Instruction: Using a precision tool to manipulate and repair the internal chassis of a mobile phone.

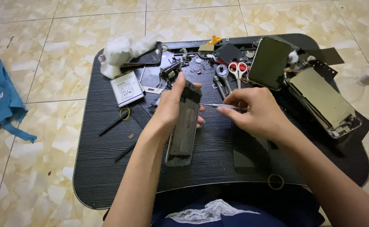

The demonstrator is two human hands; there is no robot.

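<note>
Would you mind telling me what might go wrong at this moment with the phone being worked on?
The left hand holds the phone frame tilted on its lower end, so it may slip. The right hand aims a thin metal tool at its edge; a slip could scratch it or jab a finger. Small loose parts lie scattered on the black tray and could get knocked off.

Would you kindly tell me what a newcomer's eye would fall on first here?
At the centre of the black lap table, the left hand holds an opened phone frame on edge while the right hand points thin tweezers at it. At the right lies a dismantled tablet; red-handled scissors and a white battery lie behind.
</note>
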